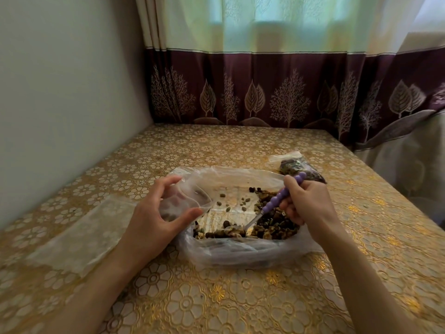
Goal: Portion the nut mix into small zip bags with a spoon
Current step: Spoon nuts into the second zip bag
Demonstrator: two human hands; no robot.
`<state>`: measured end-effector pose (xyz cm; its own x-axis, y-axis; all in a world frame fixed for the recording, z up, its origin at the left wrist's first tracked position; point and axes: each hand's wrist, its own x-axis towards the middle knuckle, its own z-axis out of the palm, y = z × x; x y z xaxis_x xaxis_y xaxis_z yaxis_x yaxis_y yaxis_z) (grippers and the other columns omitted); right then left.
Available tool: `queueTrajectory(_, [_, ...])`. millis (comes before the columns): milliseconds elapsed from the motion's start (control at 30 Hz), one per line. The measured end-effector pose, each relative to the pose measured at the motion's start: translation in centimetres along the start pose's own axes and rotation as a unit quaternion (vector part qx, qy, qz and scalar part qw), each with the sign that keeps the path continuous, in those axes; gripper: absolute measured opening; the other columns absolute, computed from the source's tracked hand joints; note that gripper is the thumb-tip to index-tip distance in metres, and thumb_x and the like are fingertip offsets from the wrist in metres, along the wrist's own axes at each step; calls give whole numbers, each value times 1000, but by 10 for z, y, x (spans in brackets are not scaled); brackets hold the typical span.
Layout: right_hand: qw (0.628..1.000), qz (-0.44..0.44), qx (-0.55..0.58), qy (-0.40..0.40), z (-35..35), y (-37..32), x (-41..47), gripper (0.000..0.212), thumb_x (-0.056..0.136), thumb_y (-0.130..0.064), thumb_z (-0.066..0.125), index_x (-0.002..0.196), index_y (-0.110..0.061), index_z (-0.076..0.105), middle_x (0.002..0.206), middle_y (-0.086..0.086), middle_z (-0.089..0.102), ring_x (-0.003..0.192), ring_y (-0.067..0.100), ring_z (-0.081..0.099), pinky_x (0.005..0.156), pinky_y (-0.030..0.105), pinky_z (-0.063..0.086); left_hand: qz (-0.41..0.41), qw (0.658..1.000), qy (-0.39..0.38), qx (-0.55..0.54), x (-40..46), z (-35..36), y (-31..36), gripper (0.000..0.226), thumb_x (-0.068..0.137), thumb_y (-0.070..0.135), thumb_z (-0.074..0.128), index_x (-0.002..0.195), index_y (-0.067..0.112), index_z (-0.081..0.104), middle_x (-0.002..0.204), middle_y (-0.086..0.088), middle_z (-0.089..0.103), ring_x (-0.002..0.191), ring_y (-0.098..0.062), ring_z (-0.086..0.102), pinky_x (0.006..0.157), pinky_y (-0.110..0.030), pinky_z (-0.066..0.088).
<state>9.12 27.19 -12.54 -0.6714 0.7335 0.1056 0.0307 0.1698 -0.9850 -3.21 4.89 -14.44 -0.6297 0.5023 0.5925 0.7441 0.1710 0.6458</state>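
Note:
A large clear plastic bag [231, 251] lies open on the table, with the brown and dark nut mix [272, 225] spread inside it, mostly at the right and front. My left hand [156, 213] grips a small clear zip bag [183, 201] at the big bag's left edge; a few nuts show inside the small bag. My right hand [305, 201] holds a spoon with a beaded purple handle [277, 201]. The spoon's metal bowl [240, 229] is down in the nut mix.
A filled small zip bag [301, 168] lies behind my right hand. Several empty clear bags [79, 232] lie flat at the left. The table wears a gold floral cloth [216, 304]. A wall stands to the left, a curtain [265, 88] at the back.

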Motion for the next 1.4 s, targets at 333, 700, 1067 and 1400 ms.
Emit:
queueTrajectory(333, [994, 2, 103, 41, -2, -6, -4, 41, 99, -19, 43, 63, -5, 57, 43, 0, 60, 33, 4, 42, 30, 14, 28, -9, 1000, -9, -4, 0, 0, 0, 54, 56, 61, 64, 104, 51, 40, 101, 32, 43, 94, 34, 38, 70, 8, 32])
queueTrajectory(700, [972, -102, 198, 76, 15, -22, -16, 36, 99, -25, 44, 69, -8, 57, 56, 4, 62, 41, 7, 49, 34, 17, 37, -13, 999, -28, 8, 1, 2, 0, 55, 56, 65, 62, 104, 54, 37, 103, 33, 41, 95, 36, 35, 70, 9, 31])
queueTrajectory(1067, [946, -252, 184, -85, 60, -29, -48, 26, 96, -18, 45, 77, -12, 62, 68, 5, 72, 45, 20, 59, 35, 23, 42, -13, 1000, 2, -27, 2, 1, 5, 57, 56, 58, 67, 106, 48, 40, 101, 24, 55, 91, 20, 53, 70, 1, 41])
queueTrajectory(1400, [950, -186, 247, 34, 29, -21, -24, 32, 98, -18, 43, 75, -5, 62, 59, 7, 66, 42, 12, 52, 34, 16, 35, -10, 999, 40, -16, 1, 0, 3, 50, 59, 59, 62, 102, 48, 39, 96, 24, 53, 89, 20, 52, 68, 2, 41])
